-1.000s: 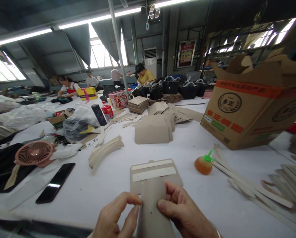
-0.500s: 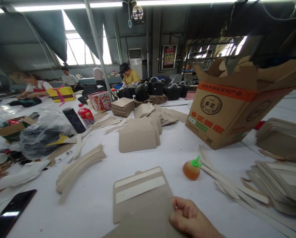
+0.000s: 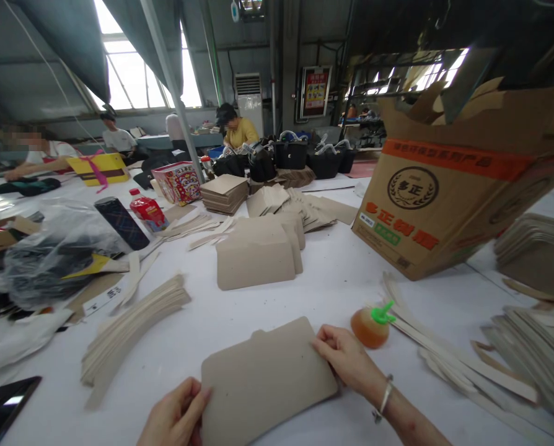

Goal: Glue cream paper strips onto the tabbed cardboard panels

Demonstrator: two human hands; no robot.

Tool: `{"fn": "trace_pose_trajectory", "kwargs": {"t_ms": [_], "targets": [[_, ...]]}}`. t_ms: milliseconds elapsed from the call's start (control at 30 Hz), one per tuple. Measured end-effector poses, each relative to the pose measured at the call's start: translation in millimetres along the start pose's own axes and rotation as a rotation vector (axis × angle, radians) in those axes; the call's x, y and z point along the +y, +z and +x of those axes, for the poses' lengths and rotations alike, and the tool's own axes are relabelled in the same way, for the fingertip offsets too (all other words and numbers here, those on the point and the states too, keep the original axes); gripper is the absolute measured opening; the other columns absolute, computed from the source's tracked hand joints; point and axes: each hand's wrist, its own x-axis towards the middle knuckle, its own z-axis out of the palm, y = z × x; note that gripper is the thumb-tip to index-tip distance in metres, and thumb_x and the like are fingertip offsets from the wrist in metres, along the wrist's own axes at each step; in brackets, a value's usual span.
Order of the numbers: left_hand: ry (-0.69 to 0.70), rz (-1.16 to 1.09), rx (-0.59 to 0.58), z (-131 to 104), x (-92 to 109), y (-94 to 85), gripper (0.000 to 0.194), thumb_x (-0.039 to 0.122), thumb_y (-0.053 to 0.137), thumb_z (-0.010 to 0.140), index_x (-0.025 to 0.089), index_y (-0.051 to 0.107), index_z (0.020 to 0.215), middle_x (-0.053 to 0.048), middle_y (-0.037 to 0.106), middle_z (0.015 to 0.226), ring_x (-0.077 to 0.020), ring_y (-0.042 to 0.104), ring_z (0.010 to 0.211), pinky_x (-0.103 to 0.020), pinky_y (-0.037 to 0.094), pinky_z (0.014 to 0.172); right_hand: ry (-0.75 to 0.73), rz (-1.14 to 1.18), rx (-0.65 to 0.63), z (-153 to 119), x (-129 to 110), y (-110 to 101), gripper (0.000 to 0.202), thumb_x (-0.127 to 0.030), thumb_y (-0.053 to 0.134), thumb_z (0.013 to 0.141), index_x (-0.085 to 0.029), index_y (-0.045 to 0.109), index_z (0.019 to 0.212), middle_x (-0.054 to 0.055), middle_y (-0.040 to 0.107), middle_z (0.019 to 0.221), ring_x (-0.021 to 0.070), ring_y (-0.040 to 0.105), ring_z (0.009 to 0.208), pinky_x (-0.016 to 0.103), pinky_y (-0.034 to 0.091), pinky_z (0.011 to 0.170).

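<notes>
A grey-brown cardboard panel (image 3: 268,384) with rounded corners and a small tab on its far edge lies in front of me, held by both hands. My left hand (image 3: 177,412) pinches its left edge, thumb on top. At the right edge, my right hand (image 3: 344,356) grips the panel near the far corner; a bracelet circles that wrist. Just beyond the right hand stands a squeeze bottle (image 3: 370,327) of amber liquid with a green nozzle. Farther off, more panels (image 3: 256,260) lie stacked. Whatever lies under the held panel is hidden.
A large cardboard box (image 3: 407,204) stands at the right. Card strips (image 3: 132,328) fan out on the left, and more strips (image 3: 463,353) lie right, beside panel stacks (image 3: 532,353). A phone (image 3: 7,402) rests at left. Co-workers sit beyond black bags (image 3: 290,152).
My left hand has come into view and holds the panel's left edge. A plain panel now covers the one with white strips. The view has tilted down.
</notes>
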Motion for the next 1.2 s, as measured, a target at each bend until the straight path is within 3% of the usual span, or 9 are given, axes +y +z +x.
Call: {"fn": "trace_pose_trajectory", "kwargs": {"t_ms": [267,600,800,1033,1200], "targets": [[0.034,0.078,0.052,13,-2,1.2,0.046,0.064,0.043,0.079,0.021,0.044,0.061,0.006,0.045,0.055,-0.0129,0.046,0.055,-0.024,0.038,0.053,-0.023,-0.23,0.037,14,11,4,0.03,-0.044,0.045,0.081,-0.021,0.044,0.062,-0.001,0.049,0.057,0.0172,0.046,0.058,0.027,0.028,0.053],[0.008,0.137,0.078,16,5,-1.4,0.038,0.053,0.042,0.082,0.021,0.046,0.062,0.004,0.048,0.053,-0.0132,0.045,0.053,-0.025,0.032,0.051,0.004,-0.469,0.002,17,21,4,0.038,-0.052,0.034,0.084,-0.023,0.047,0.065,0.002,0.061,0.062,0.0212,0.057,0.061,0.029,0.035,0.055],[0.019,0.171,0.068,15,0,-2.4,0.04,0.054,0.04,0.083,0.021,0.046,0.062,0.004,0.048,0.054,-0.0135,0.045,0.054,-0.025,0.033,0.052,-0.059,-0.481,0.084,13,15,7,0.032,-0.045,0.04,0.085,-0.023,0.046,0.062,0.001,0.056,0.055,0.0201,0.054,0.055,0.029,0.031,0.053],[-0.012,0.159,-0.015,19,1,-4.3,0.046,0.065,0.038,0.078,0.023,0.043,0.059,0.006,0.041,0.052,-0.0123,0.038,0.046,-0.024,0.03,0.042,-0.086,-0.439,0.189,11,7,11,0.026,-0.036,0.048,0.084,-0.022,0.049,0.062,-0.001,0.054,0.054,0.018,0.052,0.054,0.028,0.03,0.053],[-0.03,0.149,-0.011,19,-4,-4.5,0.048,0.067,0.04,0.076,0.023,0.044,0.06,0.006,0.042,0.05,-0.0111,0.037,0.041,-0.023,0.03,0.041,-0.113,-0.349,0.247,-14,12,7,0.028,-0.041,0.046,0.088,-0.022,0.051,0.069,0.0,0.058,0.06,0.0169,0.053,0.057,0.027,0.036,0.055]]}}
